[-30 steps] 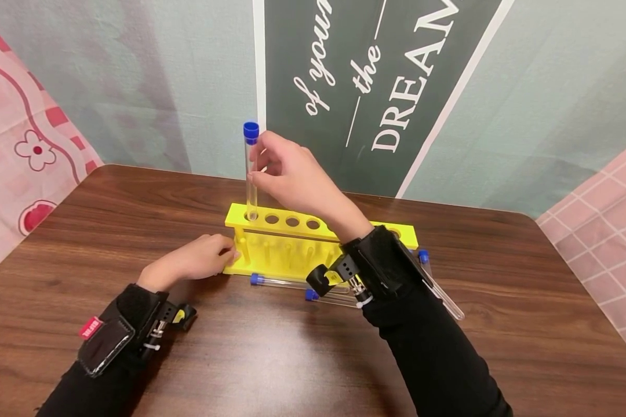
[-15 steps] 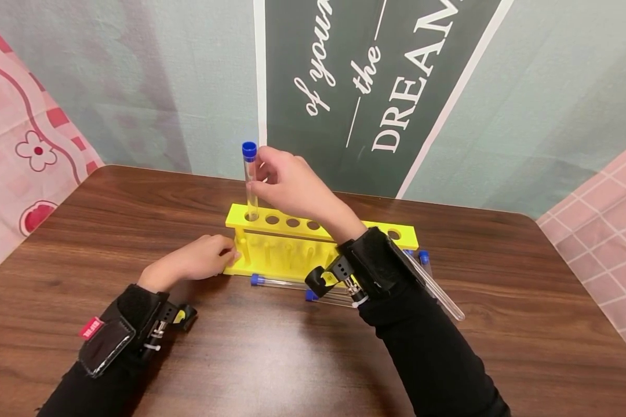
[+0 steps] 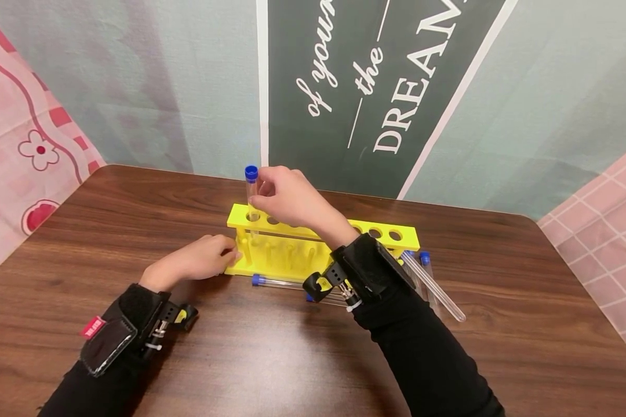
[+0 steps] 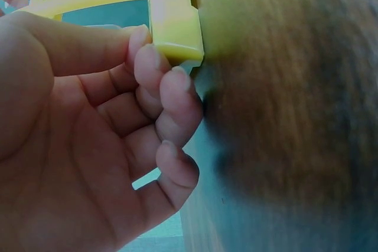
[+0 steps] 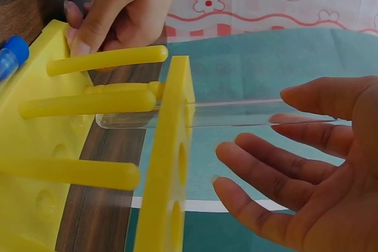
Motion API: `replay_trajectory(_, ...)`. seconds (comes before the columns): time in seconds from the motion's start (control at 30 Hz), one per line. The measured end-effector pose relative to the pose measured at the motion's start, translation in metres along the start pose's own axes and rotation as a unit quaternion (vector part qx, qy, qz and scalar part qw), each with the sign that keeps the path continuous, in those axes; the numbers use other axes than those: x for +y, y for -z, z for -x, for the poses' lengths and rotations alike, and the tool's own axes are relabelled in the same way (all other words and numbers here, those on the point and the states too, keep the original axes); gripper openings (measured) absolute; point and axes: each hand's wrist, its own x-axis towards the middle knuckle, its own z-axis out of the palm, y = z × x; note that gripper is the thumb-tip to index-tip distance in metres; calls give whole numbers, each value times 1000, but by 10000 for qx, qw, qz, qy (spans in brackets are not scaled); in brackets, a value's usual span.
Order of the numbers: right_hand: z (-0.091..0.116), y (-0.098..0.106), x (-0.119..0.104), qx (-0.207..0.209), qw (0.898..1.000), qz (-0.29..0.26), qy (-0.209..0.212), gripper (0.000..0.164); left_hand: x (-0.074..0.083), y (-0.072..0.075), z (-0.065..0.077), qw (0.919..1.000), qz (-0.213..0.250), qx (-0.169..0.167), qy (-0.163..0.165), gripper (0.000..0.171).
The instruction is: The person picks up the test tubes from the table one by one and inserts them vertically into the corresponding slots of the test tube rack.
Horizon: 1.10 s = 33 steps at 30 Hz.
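A clear test tube (image 3: 252,191) with a blue cap stands upright in the leftmost hole of the yellow test tube rack (image 3: 320,233). Near its top the thumb and index finger of my right hand (image 3: 292,197) pinch it; the other fingers are spread in the right wrist view. The tube's rounded bottom (image 5: 118,121) is through the top bar, above the base. My left hand (image 3: 203,258) holds the left end of the rack's base, and the left wrist view shows thumb and fingertips gripping that yellow end (image 4: 176,42).
Blue-capped test tubes lie on the brown wooden table (image 3: 229,347): one tube (image 3: 279,282) along the rack's front, another partly under my right wrist, and several by the rack's right end, including a clear tube (image 3: 440,292). A printed curtain (image 3: 135,87) hangs behind.
My right hand has moved down with the test tube, which slides deeper through the leftmost hole. The left hand stays at the rack's end.
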Motion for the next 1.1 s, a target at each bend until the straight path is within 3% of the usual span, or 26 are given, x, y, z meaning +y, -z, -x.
replay_trajectory(0.5,-4,-7,5,-149,9984,540,17,13,0,0,-1,10000,-44,10,-6,21)
replay_trajectory(1.1,1,-5,6,-254,9984,485,-169,19,1,-1,1,9999,-94,60,2,20)
